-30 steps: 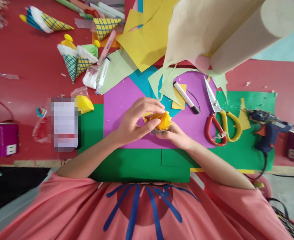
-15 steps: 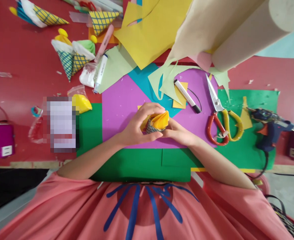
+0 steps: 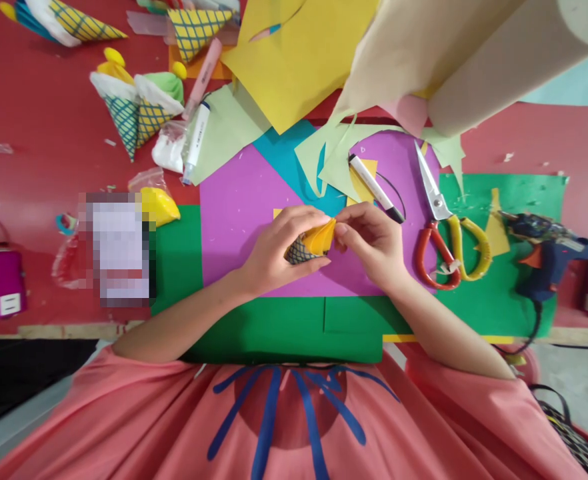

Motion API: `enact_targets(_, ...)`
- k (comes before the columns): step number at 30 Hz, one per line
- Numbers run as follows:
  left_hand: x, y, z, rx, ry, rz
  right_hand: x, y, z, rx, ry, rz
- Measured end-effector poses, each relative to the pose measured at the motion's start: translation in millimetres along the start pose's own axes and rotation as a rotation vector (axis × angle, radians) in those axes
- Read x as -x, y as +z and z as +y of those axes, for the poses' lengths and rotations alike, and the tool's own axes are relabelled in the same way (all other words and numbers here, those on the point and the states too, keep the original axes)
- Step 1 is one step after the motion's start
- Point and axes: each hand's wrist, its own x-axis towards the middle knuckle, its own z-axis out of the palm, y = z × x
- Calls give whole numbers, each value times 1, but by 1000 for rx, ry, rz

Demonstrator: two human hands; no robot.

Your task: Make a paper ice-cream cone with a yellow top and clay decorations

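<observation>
My left hand [image 3: 277,250] is wrapped around a small paper cone [image 3: 310,245] with a dark grid pattern and orange-yellow filling at its open end. My right hand [image 3: 374,243] pinches the orange top of that cone with its fingertips. Both hands hover over a purple sheet [image 3: 239,200] that lies on a green sheet [image 3: 254,330] on the red table.
Red-and-yellow scissors [image 3: 441,230], a marker [image 3: 377,189] and a blue glue gun [image 3: 544,257] lie to the right. Finished paper cones [image 3: 134,107], pens, and yellow and pale green paper scraps are at the back. A beige roll [image 3: 474,60] overhangs the top right.
The cone has turned so its patterned tip shows under my left hand. My right hand has come up from beneath it and now pinches the orange top.
</observation>
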Motion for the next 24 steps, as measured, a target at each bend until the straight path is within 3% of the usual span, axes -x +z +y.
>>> enact_targets(8, -1, -1, 1, -31, 11, -10, 3, 4, 0, 74, -40, 107)
enact_targets(24, 2, 1, 1, -93, 43, -5, 5, 6, 0, 146, -88, 139)
